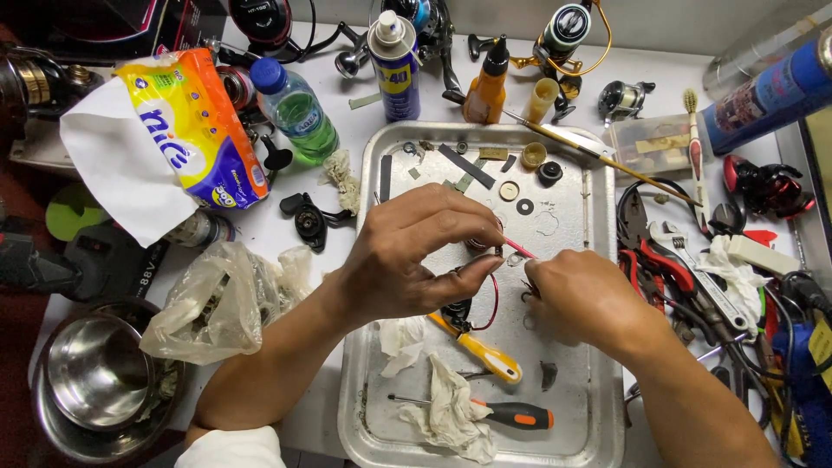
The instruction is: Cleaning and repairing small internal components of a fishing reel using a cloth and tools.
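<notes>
My left hand [416, 256] hovers over a metal tray [598, 407], fingers pinched around a small dark part with a thin red wire [494, 299] looping below it. My right hand [581, 299] meets it from the right, fingertips closed on a thin pink stick [518, 248] whose tip touches that part. Under my hands lie a yellow-handled tool [485, 354], a black and orange screwdriver [511, 414] and crumpled tissue [451, 416]. Small washers and rings [525, 206] sit at the tray's far end.
A blue spray can [395, 69], an orange bottle [485, 87], a green water bottle [299, 108] and fishing reels [568, 35] stand behind the tray. A yellow tissue pack [195, 130], plastic bag [212, 303] and steel bowl [95, 373] lie left. Pliers [650, 251] and tools crowd the right.
</notes>
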